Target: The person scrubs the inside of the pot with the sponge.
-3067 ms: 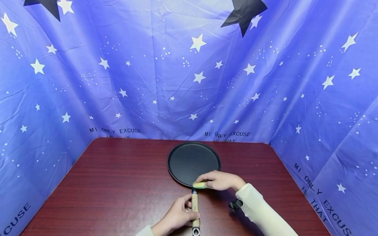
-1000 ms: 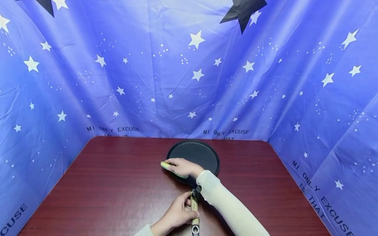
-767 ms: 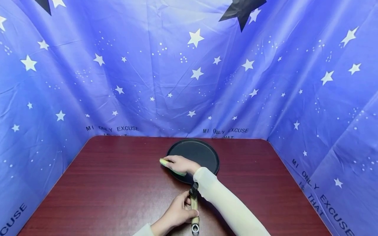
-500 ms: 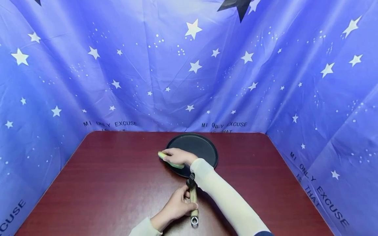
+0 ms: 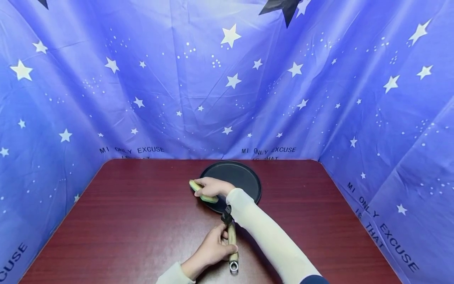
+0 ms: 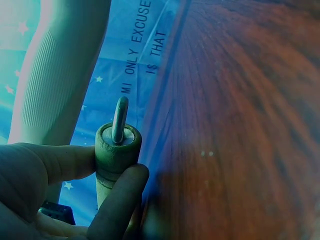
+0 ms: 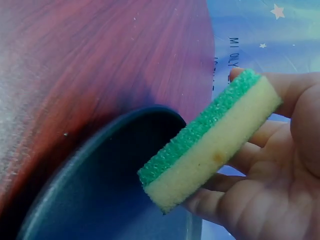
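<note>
A round black frying pan (image 5: pixel 239 179) lies toward the back of the table, its wooden handle (image 5: pixel 232 235) pointing at me. My left hand (image 5: pixel 214 246) grips that handle between thumb and fingers; the handle's end with its metal hanging loop (image 6: pixel 120 120) shows in the left wrist view. My right hand (image 5: pixel 212 186) holds a sponge (image 7: pixel 212 145), yellow foam with a green scouring side, at the pan's near left rim. The green side faces the pan in the right wrist view. My right forearm crosses over the pan's near edge and hides where the handle joins.
The dark red wooden table (image 5: pixel 134 213) spreads out on both sides of the pan. A blue curtain (image 5: pixel 170 90) with white stars hangs behind it and along both sides. A small black device (image 5: pixel 226 215) sits under my right wrist, close above the pan handle.
From the rim by the handle, my right hand has carried the sponge leftward to the pan's left rim, and slightly farther away. My left hand keeps its grip. The head view has tipped down a little.
</note>
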Available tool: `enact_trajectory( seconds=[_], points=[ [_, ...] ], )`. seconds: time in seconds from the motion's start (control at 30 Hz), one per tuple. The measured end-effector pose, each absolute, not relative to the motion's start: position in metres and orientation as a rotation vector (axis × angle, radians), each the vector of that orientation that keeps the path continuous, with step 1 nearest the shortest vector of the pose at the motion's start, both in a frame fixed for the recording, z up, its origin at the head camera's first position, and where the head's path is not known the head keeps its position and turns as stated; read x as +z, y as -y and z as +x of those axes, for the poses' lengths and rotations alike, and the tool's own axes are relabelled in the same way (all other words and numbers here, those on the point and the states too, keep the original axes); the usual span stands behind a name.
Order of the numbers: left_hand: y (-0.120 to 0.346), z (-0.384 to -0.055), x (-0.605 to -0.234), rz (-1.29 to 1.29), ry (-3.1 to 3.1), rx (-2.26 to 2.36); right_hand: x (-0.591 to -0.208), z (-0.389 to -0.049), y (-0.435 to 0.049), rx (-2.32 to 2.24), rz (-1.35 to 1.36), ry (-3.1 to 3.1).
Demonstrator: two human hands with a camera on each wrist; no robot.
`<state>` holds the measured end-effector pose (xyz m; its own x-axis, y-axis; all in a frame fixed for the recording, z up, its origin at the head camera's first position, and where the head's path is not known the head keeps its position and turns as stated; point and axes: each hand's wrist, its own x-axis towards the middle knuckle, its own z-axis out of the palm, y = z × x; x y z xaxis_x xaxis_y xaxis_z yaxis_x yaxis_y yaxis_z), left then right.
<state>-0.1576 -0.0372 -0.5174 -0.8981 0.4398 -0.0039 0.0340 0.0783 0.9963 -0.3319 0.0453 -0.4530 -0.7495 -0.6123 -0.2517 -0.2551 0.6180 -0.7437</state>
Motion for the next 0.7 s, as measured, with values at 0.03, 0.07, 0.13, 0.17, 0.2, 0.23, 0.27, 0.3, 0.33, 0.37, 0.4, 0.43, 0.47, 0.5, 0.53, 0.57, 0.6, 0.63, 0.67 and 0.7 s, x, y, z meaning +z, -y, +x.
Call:
enact_trajectory(
  seconds=[0.03,0.07,0.13,0.17,0.2,0.23,0.27,0.3,0.33,0.37,0.4,0.43,0.47,0.5,0.53,0.57,0.6,0.63,0.67,0.7],
  points=[
    [0.037,-0.157,-0.517,0.470,-2.045,1.894,-0.453,-0.333,-0.045,-0.989,-0.674,-2.353],
    [0.037,-0.157,-0.518,0.470,-2.039,1.898,-0.454,-0.334,-0.044,-1.003,-0.664,-2.350],
    [0.036,-0.156,-0.518,0.471,-2.031,1.905,-0.454,-0.337,-0.043,-1.043,-0.642,-2.344],
    [0.036,-0.156,-0.518,0.469,-2.023,1.908,-0.455,-0.339,-0.043,-1.063,-0.629,-2.341],
    [0.036,-0.156,-0.518,0.469,-2.022,1.908,-0.456,-0.340,-0.042,-1.077,-0.616,-2.343],
    [0.036,-0.155,-0.518,0.469,-2.023,1.907,-0.458,-0.342,-0.042,-1.094,-0.604,-2.341],
    [0.036,-0.155,-0.518,0.467,-2.019,1.910,-0.459,-0.343,-0.041,-1.112,-0.591,-2.342],
    [0.036,-0.155,-0.518,0.460,-2.007,1.914,-0.461,-0.345,-0.040,-1.125,-0.581,-2.350],
    [0.036,-0.155,-0.518,0.452,-1.992,1.920,-0.462,-0.347,-0.039,-1.134,-0.574,-2.362],
    [0.036,-0.155,-0.517,0.447,-1.986,1.922,-0.464,-0.350,-0.038,-1.144,-0.568,-2.375],
    [0.036,-0.155,-0.517,0.440,-1.975,1.927,-0.465,-0.352,-0.037,-1.156,-0.560,-2.390],
    [0.036,-0.156,-0.517,0.441,-1.967,1.932,-0.465,-0.354,-0.036,-1.171,-0.552,-2.404],
    [0.036,-0.156,-0.517,0.439,-1.959,1.935,-0.466,-0.356,-0.035,-1.181,-0.544,-2.424],
    [0.036,-0.156,-0.516,0.438,-1.951,1.937,-0.466,-0.358,-0.034,-1.188,-0.535,-2.443],
    [0.035,-0.157,-0.516,0.443,-1.948,1.940,-0.466,-0.360,-0.033,-1.199,-0.520,-2.456],
    [0.035,-0.157,-0.516,0.445,-1.942,1.946,-0.466,-0.361,-0.033,-1.205,-0.507,-2.471],
    [0.035,-0.157,-0.516,0.445,-1.934,1.949,-0.467,-0.363,-0.032,-1.214,-0.493,-2.482],
    [0.035,-0.157,-0.516,0.448,-1.934,1.952,-0.467,-0.364,-0.032,-1.219,-0.481,-2.493],
    [0.035,-0.157,-0.516,0.443,-1.931,1.953,-0.468,-0.366,-0.032,-1.221,-0.472,-2.502],
    [0.035,-0.156,-0.517,0.436,-1.928,1.955,-0.469,-0.367,-0.031,-1.222,-0.465,-2.514]
  ],
)
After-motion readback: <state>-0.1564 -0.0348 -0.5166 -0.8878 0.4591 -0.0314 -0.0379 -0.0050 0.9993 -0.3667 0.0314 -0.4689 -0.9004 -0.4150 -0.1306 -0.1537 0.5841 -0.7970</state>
